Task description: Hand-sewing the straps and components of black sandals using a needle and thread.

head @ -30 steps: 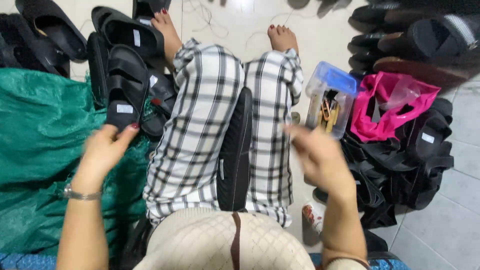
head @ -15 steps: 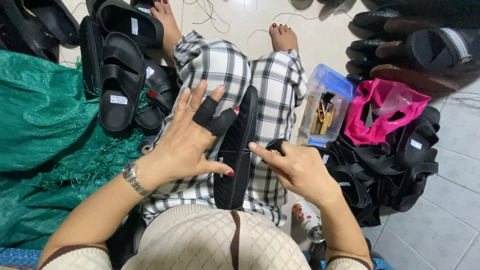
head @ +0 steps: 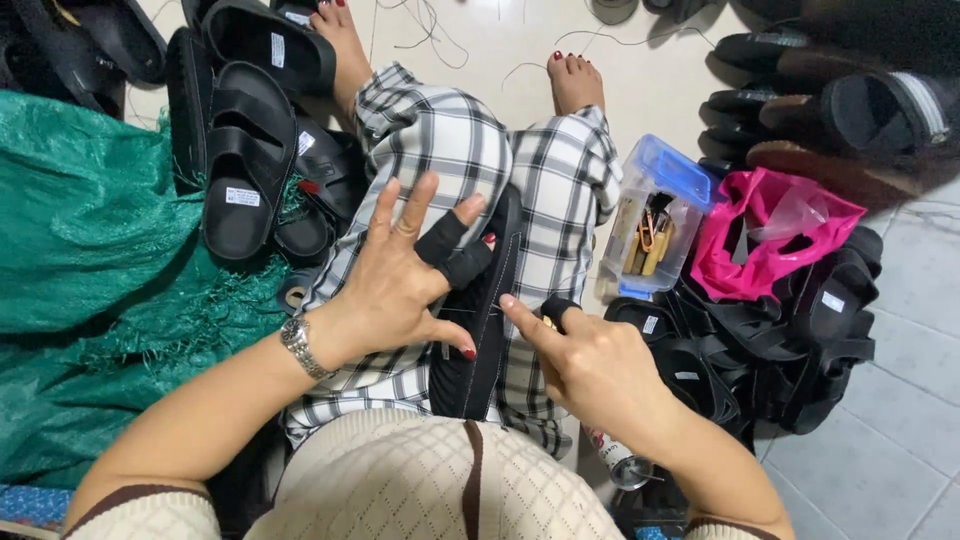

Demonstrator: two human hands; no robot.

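Pale tiled floor, black sandals, green netting, clear plastic box

Left hand spread open, fingers fanned, black wraps on two fingers, silver watch at wrist, forearm from near left; right hand loosely curled, index finger pointing left, forearm from near right.

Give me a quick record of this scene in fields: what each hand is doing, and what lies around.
Left hand: spread on the black sandal on the lap, black sleeve on one finger.
Right hand: forefinger touching the sandal's edge.
Left side: green netting, black sandals.
Right side: clear box with blue lid, pink bag, heap of black sandals.
Floor: pale, loose threads.
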